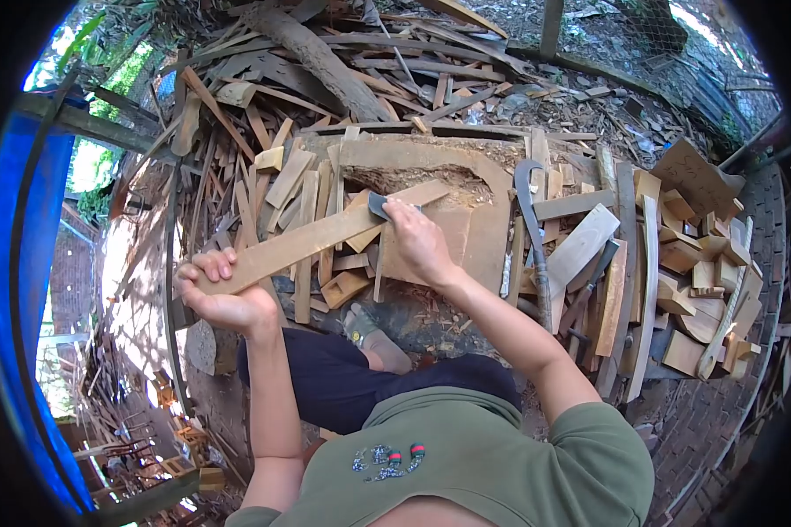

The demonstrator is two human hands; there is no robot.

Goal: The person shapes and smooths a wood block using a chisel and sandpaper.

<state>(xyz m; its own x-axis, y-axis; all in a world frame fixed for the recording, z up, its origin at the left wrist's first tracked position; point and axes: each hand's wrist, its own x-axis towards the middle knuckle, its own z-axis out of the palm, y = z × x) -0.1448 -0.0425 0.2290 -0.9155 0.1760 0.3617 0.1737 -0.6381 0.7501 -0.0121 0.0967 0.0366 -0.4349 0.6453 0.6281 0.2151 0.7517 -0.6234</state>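
Observation:
A long, narrow wooden board (303, 239) slants across the front of me, its far end over a worn, hollowed wooden work block (492, 180). My left hand (228, 294) is closed around the board's near end, thumb below and fingers over the edge. Near the far end, my right hand (420, 239) grips a small dark, flat-faced piece (378, 205) against the board. Whether that piece is a blade, a scraper or an abrasive cannot be made out, as the fingers cover much of it.
A hooked blade with a long handle (529, 206) lies right of the work block. Beyond it are loose boards (580, 241) and a heap of wood offcuts (699, 281). Scrap timber and a log (321, 61) are piled behind. A blue tarp (18, 255) hangs at the left.

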